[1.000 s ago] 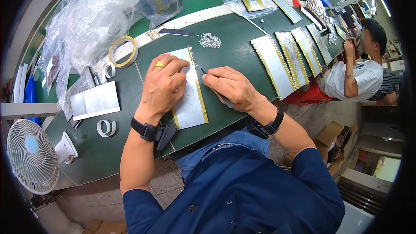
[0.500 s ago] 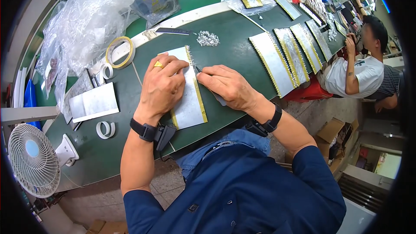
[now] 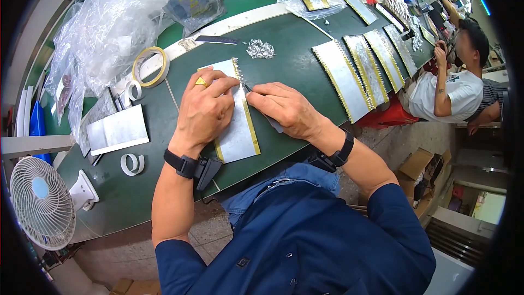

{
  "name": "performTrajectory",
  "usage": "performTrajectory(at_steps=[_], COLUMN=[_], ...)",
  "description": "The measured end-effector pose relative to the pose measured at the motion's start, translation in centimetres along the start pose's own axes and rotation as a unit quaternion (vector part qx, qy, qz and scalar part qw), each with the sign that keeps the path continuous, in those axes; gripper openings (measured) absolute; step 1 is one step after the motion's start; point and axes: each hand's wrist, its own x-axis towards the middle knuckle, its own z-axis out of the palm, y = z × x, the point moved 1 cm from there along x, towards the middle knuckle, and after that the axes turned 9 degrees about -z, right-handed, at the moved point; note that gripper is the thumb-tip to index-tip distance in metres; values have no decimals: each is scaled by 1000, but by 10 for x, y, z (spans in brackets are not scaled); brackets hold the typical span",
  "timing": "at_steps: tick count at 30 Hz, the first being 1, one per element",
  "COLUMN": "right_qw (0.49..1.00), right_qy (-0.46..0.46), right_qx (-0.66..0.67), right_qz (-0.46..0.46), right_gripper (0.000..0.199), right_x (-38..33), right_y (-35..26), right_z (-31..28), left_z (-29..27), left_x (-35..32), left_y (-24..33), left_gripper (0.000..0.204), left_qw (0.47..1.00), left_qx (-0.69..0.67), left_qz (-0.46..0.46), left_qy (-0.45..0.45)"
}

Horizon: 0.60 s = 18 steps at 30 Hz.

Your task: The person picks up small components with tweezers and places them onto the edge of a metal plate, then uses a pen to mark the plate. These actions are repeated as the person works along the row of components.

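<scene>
On the green table in front of me lies a metal plate (image 3: 238,136) with yellow strips along its edges. A row of small pale pieces (image 3: 237,71) stands along the upper part of its right edge. My left hand (image 3: 206,104) lies over the plate with its fingers curled and closed. Its fingertips reach that edge, and what they pinch, if anything, is hidden. My right hand (image 3: 286,110) is closed around a slim dark-tipped tool (image 3: 247,87), whose tip points at the same edge; a grey end shows below the palm. A pile of small silvery pieces (image 3: 260,49) sits beyond the hands.
Similar plates with toothed edges (image 3: 341,82) lie in a row at right. A tape roll (image 3: 151,66), white strip coils (image 3: 131,164), a bare plate (image 3: 118,129) and a white fan (image 3: 43,202) are at left. Plastic bags (image 3: 117,16) heap behind. A person (image 3: 453,95) sits at right.
My hands keep almost the same place over the plate, with only a slight shift at the fingers. The person at right has an arm raised a little differently.
</scene>
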Motion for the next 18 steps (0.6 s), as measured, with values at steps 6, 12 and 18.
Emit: performTrajectory(at_steps=[6, 12, 18], right_qw=[1000, 999, 960], right_qy=[-7, 45, 158], right_qx=[-1, 2, 34], right_qz=[5, 3, 230], right_gripper=[38, 25, 20], right_x=[-1, 1, 3], right_y=[1, 4, 0], right_z=[1, 0, -12], left_z=[1, 3, 0], left_x=[2, 7, 5], left_y=[-2, 3, 4], left_gripper=[9, 8, 10], left_qw=[1000, 998, 997], left_qx=[3, 42, 55], left_qz=[13, 38, 45], left_qy=[-18, -11, -4])
